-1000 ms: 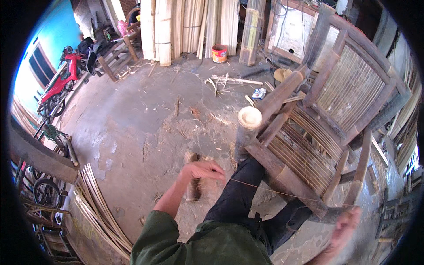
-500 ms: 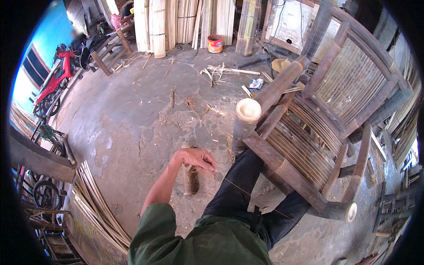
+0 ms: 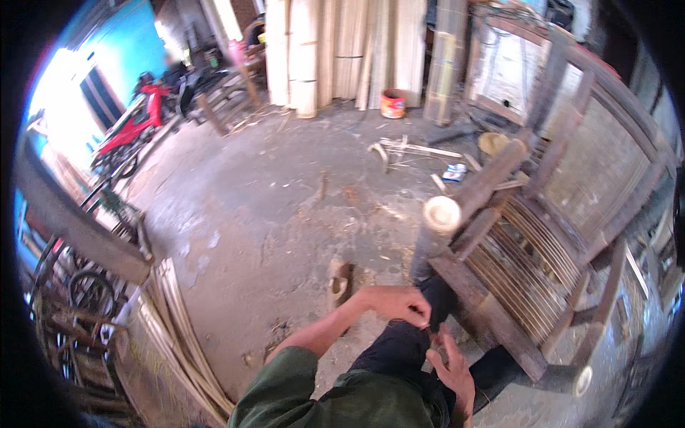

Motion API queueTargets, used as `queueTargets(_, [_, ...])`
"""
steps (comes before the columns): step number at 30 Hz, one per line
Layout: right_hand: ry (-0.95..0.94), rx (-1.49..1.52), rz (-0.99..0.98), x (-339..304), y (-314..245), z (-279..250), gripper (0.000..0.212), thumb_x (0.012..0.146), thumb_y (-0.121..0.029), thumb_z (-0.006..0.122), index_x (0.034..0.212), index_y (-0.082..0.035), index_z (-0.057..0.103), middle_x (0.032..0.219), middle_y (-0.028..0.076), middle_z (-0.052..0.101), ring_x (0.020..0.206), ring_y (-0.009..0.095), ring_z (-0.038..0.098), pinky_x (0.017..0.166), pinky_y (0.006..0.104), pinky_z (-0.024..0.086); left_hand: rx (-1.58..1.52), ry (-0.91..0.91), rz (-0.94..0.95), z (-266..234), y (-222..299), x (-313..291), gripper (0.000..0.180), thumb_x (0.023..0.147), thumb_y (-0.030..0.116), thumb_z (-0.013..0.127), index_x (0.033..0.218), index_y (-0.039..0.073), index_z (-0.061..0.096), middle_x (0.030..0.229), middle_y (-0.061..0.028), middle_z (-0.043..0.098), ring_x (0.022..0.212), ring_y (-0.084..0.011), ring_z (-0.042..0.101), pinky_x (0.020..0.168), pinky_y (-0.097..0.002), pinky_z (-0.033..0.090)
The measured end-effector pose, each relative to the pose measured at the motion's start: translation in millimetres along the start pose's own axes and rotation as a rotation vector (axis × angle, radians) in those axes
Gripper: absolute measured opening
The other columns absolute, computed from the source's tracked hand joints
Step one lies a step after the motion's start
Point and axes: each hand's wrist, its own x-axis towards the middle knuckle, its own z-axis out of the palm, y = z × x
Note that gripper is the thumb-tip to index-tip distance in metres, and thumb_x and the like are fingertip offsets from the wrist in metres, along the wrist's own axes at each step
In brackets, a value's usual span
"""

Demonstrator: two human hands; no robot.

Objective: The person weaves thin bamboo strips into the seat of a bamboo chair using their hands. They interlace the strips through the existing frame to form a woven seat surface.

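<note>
A person in a green shirt [image 3: 285, 378] brings both bare hands together above dark trousers [image 3: 389, 349] on the workshop floor, just short of a bamboo chair [image 3: 492, 315]. The left hand [image 3: 399, 303] is bent over, its fingertips curled in toward the thumb near the left knee; from where I stand, I cannot tell whether anything is pinched there. The right hand [image 3: 455, 367], just below, has its fingers extended and its thumb standing apart from them. The chair lies to the right of both hands, its front rail near but apart from their grip, its slatted seat [image 3: 524, 274] beyond. A short bamboo piece [image 3: 340, 282] rests on the floor, left of the left hand.
</note>
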Motion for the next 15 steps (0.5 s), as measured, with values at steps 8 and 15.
queueTargets(8, [0.111,0.518,0.167,-10.1,-7.8,-33.2,0.027,0.099,-0.019,0.045,0.086,0.000,0.059,0.072,0.005,0.052,0.062,0.010,0.047,0.059,0.0283,0.046,-0.286,0.086,-0.090,15.9,-38.1,-13.8,0.030,0.092,0.031,0.061,0.096,0.002,0.067,0.079,-0.0029,0.065,0.072,-0.0111,0.058,0.062,-0.0278,0.046])
queueTargets(15, [1.058,0.720,-0.134,-29.6,-21.2,-128.2,0.016,0.091,-0.017,0.048,0.080,-0.007,0.048,0.074,0.007,0.052,0.064,0.021,0.050,0.057,0.0371,0.042,-0.427,0.134,-0.071,38.8,-75.0,-7.5,0.031,0.092,0.034,0.061,0.096,0.004,0.069,0.074,0.0033,0.058,0.066,-0.0065,0.050,0.055,-0.0253,0.040])
